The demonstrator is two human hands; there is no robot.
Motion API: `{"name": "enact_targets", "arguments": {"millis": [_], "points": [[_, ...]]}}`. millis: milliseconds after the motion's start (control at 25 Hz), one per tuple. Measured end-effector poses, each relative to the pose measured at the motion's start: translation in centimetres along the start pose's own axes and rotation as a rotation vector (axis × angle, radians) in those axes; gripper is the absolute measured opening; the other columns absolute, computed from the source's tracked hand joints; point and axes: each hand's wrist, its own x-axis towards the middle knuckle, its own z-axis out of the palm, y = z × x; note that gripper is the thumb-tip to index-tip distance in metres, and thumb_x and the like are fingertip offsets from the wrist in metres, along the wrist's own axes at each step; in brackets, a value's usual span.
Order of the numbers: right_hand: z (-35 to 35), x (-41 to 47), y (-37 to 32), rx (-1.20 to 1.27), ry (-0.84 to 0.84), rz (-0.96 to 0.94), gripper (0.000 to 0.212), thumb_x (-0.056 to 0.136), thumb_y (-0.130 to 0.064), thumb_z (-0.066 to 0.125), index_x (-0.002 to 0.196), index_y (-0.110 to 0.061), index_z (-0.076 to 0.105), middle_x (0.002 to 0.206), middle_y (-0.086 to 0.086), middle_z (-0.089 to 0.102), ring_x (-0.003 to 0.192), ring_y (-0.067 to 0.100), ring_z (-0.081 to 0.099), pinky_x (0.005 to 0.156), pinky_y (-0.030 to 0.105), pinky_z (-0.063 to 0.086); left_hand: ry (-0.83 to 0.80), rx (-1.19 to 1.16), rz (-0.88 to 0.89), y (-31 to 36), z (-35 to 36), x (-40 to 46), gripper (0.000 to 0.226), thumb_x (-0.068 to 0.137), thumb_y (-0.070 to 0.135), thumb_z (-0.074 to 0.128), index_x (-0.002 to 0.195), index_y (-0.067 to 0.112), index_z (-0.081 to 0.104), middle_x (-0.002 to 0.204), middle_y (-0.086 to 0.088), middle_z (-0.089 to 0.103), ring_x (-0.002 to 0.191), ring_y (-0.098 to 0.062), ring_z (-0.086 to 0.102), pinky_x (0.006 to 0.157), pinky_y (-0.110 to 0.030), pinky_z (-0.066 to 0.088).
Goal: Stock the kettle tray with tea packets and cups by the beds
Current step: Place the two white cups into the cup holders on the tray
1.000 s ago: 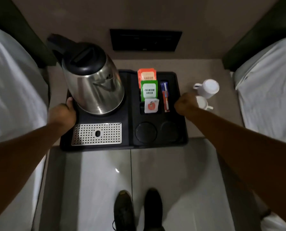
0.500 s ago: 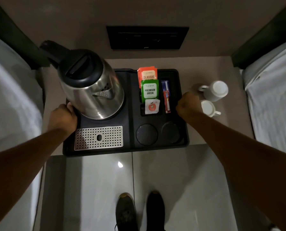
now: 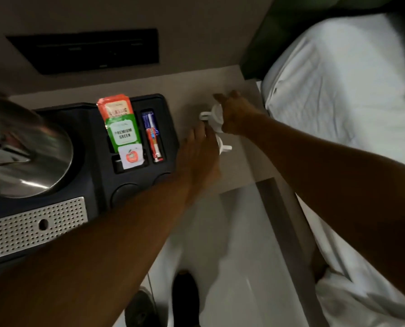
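The black kettle tray (image 3: 90, 138) lies at the left on the bedside shelf. It carries the steel kettle (image 3: 20, 149), an orange tea packet (image 3: 114, 108), a green one (image 3: 124, 134), a white one with an apple (image 3: 130, 158) and stick sachets (image 3: 152, 138). Two white cups stand on the shelf just right of the tray. My right hand (image 3: 235, 114) lies over the far cup (image 3: 214, 115) with fingers stretched out. My left hand (image 3: 200, 156) reaches across the tray's corner and covers most of the near cup (image 3: 224, 147); its grip is hidden.
Two round cup recesses (image 3: 126, 194) at the tray's front hold nothing, beside a perforated metal grille (image 3: 38, 225). A white-sheeted bed (image 3: 338, 95) borders the shelf on the right. A dark wall panel (image 3: 90, 50) sits behind. My shoes (image 3: 185, 298) stand on glossy floor.
My view has swung right and closer. My left hand left the tray's left edge and crossed to the near cup. My right hand moved off the tray's right edge onto the far cup.
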Motion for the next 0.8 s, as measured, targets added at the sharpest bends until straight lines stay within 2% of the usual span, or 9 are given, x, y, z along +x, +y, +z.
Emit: {"name": "enact_targets", "arguments": {"millis": [120,240,320,400,440,520,600,680,800], "points": [[0.7,1.2,0.7,-0.025,-0.022,-0.095,0.088,0.069,-0.027,0.081,0.143,-0.02,0.035,0.143,0.018,0.038,0.129,0.036,0.039,0.104,0.041,0.037,-0.164,0.011,-0.085,0.2,1.7,3.7,0.064,0.086,0.023,0.065,0.138,0.0,0.038,0.138,-0.021,0.041,0.123,-0.038,0.044,0.098,-0.047,0.044],[0.3,0.2,0.8,0.076,0.025,-0.116,0.074,0.068,-0.025,0.081,0.133,-0.016,0.047,0.13,0.015,0.052,0.118,0.033,0.051,0.093,0.036,0.044,-0.156,-0.097,-0.046,0.5,2.0,3.9,0.049,0.093,0.017,0.057,0.135,0.001,0.04,0.134,-0.021,0.045,0.117,-0.038,0.05,0.093,-0.046,0.047],[-0.2,-2.0,0.6,0.168,0.121,-0.058,0.068,0.07,-0.026,0.079,0.13,-0.018,0.048,0.125,0.013,0.055,0.113,0.031,0.055,0.088,0.036,0.045,-0.073,-0.158,-0.031,-0.3,0.8,2.3,0.053,0.085,0.018,0.068,0.131,0.007,0.044,0.129,-0.015,0.05,0.113,-0.036,0.054,0.083,-0.042,0.047],[-0.1,-5.8,-0.8,0.285,0.239,-0.031,0.072,0.066,-0.021,0.08,0.129,-0.024,0.046,0.124,0.014,0.052,0.107,0.03,0.056,0.082,0.032,0.043,0.013,-0.169,-0.036,-3.1,-0.8,-1.6,0.068,0.066,0.02,0.081,0.124,0.015,0.047,0.121,-0.01,0.053,0.106,-0.033,0.056,0.075,-0.038,0.048],[0.2,-8.0,-2.0,0.338,0.245,-0.055,0.076,0.063,-0.018,0.08,0.129,-0.027,0.046,0.123,0.014,0.05,0.104,0.03,0.056,0.081,0.03,0.043,0.045,-0.167,-0.055,-5.1,-1.4,-4.1,0.075,0.058,0.021,0.084,0.123,0.019,0.046,0.118,-0.007,0.054,0.103,-0.032,0.057,0.073,-0.038,0.049],[1.7,-12.3,-5.4,0.396,0.146,-0.122,0.077,0.06,-0.016,0.079,0.128,-0.031,0.047,0.118,0.011,0.05,0.099,0.032,0.057,0.082,0.034,0.05,0.007,-0.165,-0.157,-9.4,-2.0,-9.2,0.082,0.054,0.026,0.086,0.125,0.024,0.046,0.12,-0.004,0.054,0.106,-0.029,0.056,0.078,-0.04,0.052],[3.7,-14.5,-9.1,0.397,0.018,-0.155,0.076,0.062,-0.014,0.078,0.129,-0.032,0.047,0.12,0.009,0.047,0.102,0.032,0.056,0.085,0.04,0.051,-0.092,-0.155,-0.277,-12.7,-1.5,-12.5,0.083,0.06,0.031,0.086,0.131,0.026,0.044,0.128,-0.003,0.052,0.114,-0.028,0.053,0.087,-0.041,0.052],[5.4,-14.9,-11.7,0.331,-0.069,-0.173,0.076,0.065,-0.012,0.078,0.131,-0.031,0.044,0.126,0.009,0.044,0.111,0.032,0.051,0.09,0.041,0.049,-0.161,-0.131,-0.298,-13.9,-0.5,-13.7,0.083,0.065,0.033,0.085,0.135,0.025,0.042,0.134,-0.002,0.049,0.12,-0.027,0.049,0.092,-0.04,0.05],[6.7,-14.4,-13.0,0.224,-0.106,-0.174,0.073,0.068,-0.011,0.076,0.132,-0.029,0.043,0.128,0.01,0.043,0.114,0.033,0.049,0.091,0.044,0.049,-0.144,-0.14,-0.279,-14.5,1.1,-13.4,0.083,0.066,0.032,0.084,0.136,0.025,0.041,0.136,-0.002,0.049,0.122,-0.026,0.047,0.095,-0.04,0.047]]}}
